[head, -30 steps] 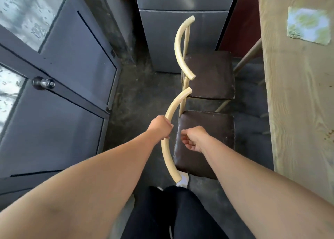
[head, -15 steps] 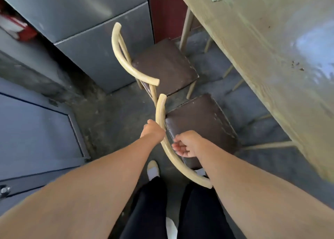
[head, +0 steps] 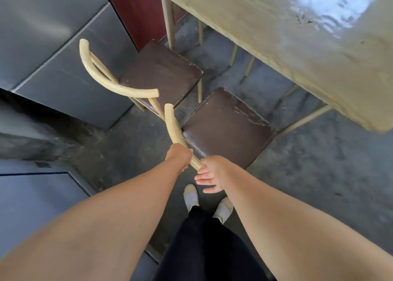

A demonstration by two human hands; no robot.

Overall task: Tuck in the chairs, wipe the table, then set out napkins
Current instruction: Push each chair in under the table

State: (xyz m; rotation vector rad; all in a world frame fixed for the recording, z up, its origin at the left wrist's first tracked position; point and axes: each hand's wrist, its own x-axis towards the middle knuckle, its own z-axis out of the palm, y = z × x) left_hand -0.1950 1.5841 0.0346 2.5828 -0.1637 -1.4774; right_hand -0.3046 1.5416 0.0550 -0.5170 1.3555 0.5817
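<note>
Two chairs with dark brown seats and curved cream backrests stand beside a pale wooden table (head: 276, 36). The near chair (head: 225, 125) sits just short of the table's edge, its seat outside it. My left hand (head: 179, 156) is shut around this chair's backrest (head: 172, 125). My right hand (head: 210, 174) rests against the same rail lower down, fingers spread and loose. The far chair (head: 161, 72) stands beyond, backrest toward the grey cabinet. No napkin or cloth is in view.
A grey metal cabinet (head: 53, 47) stands left of the far chair, with a dark red panel (head: 136, 10) behind. A grey door (head: 32, 195) is at lower left. My feet in pale shoes (head: 191, 195) stand on the concrete floor behind the near chair.
My view has swung right toward the table. The near chair has shifted closer to the table. My right hand has loosened from a closed hold to spread fingers; the napkin has left the view.
</note>
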